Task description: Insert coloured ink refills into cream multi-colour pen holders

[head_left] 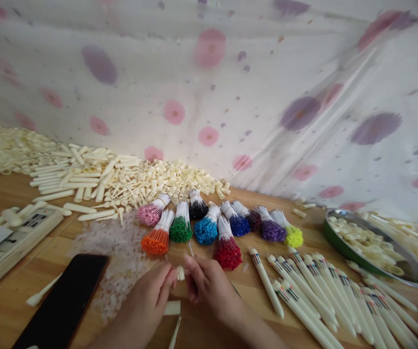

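Observation:
My left hand pinches a small cream plastic pen part between thumb and fingertips. Close beside it, my right hand has its thumb and fingers closed on a thin white pen refill, whose upper end sticks out above the fingers. Whether the refill touches the cream part I cannot tell. Just beyond both hands stand bundles of white refills with coloured ends, among them orange, green, light blue and red. Under my hands lie a cream tube and a thin pointed cream piece.
Many multicolour pens lie at the right, near a green-sided metal dish of cream rings. Cream barrels and parts are heaped along the back. Clear small tubes, a black phone and a power strip are at left.

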The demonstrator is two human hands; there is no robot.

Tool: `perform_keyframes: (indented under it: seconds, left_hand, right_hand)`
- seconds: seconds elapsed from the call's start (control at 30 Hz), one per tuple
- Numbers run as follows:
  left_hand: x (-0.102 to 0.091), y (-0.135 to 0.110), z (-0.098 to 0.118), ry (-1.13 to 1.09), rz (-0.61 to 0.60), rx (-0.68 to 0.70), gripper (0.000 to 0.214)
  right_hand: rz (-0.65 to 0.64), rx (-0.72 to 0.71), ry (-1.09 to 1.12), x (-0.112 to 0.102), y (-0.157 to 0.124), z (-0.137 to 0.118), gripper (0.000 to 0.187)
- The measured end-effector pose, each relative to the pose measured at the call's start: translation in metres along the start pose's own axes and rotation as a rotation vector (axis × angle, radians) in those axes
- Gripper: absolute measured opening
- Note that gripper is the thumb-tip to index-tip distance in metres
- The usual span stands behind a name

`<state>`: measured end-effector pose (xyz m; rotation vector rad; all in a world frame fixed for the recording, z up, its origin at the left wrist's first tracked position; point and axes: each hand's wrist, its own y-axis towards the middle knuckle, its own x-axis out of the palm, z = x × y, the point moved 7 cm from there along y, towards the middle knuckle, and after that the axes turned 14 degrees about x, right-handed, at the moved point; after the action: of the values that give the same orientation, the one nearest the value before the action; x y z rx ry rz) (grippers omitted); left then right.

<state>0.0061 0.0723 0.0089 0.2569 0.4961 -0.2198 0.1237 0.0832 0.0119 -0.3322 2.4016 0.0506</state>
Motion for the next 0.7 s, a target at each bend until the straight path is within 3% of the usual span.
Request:
perform_keyframes:
  seconds: [0.1,0.17,0.33,0.47,0.53,0.63,0.7]
  left_hand:
    - [0.004,0.000,-0.012,-0.132,-0.039,-0.129,0.028]
    - [0.005,0.000,-0.017,-0.200,-0.039,-0.171,0.029]
    - [0.004,0.000,-0.016,-0.268,-0.007,-0.232,0.030]
    - [0.011,-0.009,-0.022,-0.452,0.005,-0.454,0.030]
    - [0.010,-0.008,-0.021,-0.432,0.011,-0.416,0.027]
    - [0.002,0.000,-0.011,-0.213,0.044,-0.155,0.028]
    - [0.002,0.000,-0.013,-0.205,0.051,-0.142,0.029]
  right_hand:
    - [0.031,-0.113,-0.061,-0.005,-0.003,-0.008,0.034]
    - [0.064,-0.144,-0.095,-0.006,-0.004,-0.010,0.036]
    - [0.042,-0.039,-0.040,-0.004,-0.001,-0.002,0.051]
    - [0.065,-0.171,-0.098,-0.007,-0.005,-0.013,0.039]
    - [0.091,-0.170,-0.119,-0.006,-0.004,-0.014,0.044]
    - [0.082,-0.096,-0.088,-0.004,-0.001,-0.009,0.052]
    - [0.069,-0.087,-0.071,-0.005,-0.001,-0.008,0.051]
